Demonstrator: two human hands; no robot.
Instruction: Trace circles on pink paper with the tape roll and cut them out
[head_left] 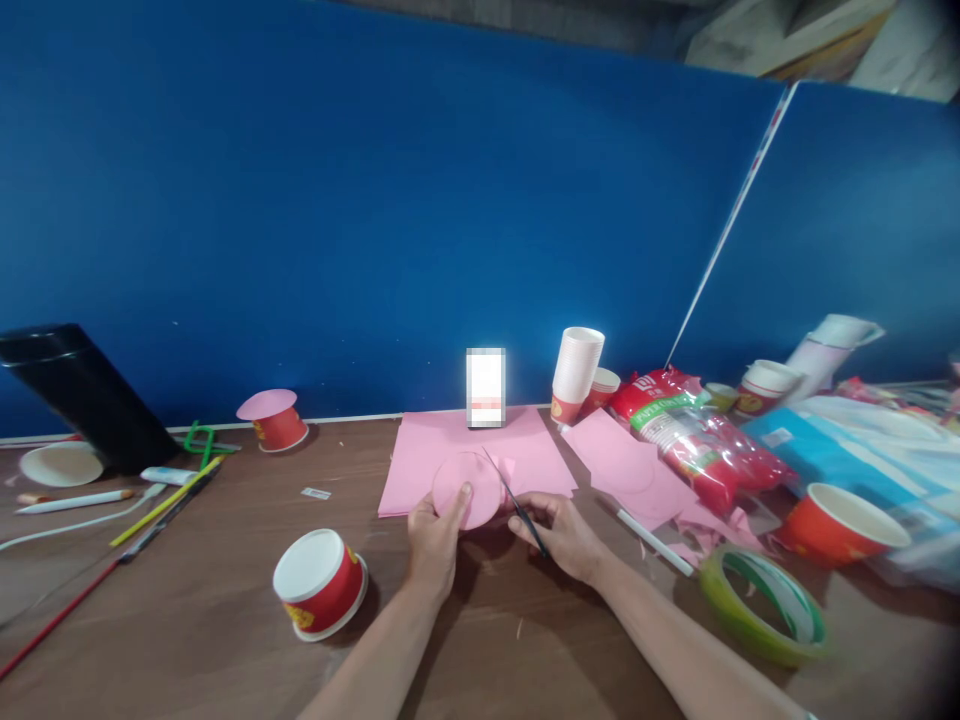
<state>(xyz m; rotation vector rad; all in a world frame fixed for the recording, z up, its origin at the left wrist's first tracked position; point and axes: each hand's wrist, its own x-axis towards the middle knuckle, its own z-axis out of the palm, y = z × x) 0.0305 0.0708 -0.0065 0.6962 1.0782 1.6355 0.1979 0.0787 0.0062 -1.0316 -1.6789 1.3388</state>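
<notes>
Over a brown wooden desk (187, 620), the left hand (437, 535) pinches a flat, round pink paper disc (484, 490); the right hand (559, 535) grips dark-handled scissors (531, 525) beside its right edge. The cutting looks nearly done, perhaps some edge left. Behind lie pink paper sheets (411, 455); leftward, one red paper cup (283, 430) already carries a pink top (268, 403), while a nearer, upturned red-and-white paper cup (321, 585) does not.

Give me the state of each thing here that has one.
left hand: gripping pink disc
right hand: holding scissors
pink disc: held up by left hand
scissors: held; blades open or shut unclear
near cup: upside down
far-left cup: upside down, pink paper on top
white cups: nested
tape: lying flat
pink sheet: lying flat
</notes>
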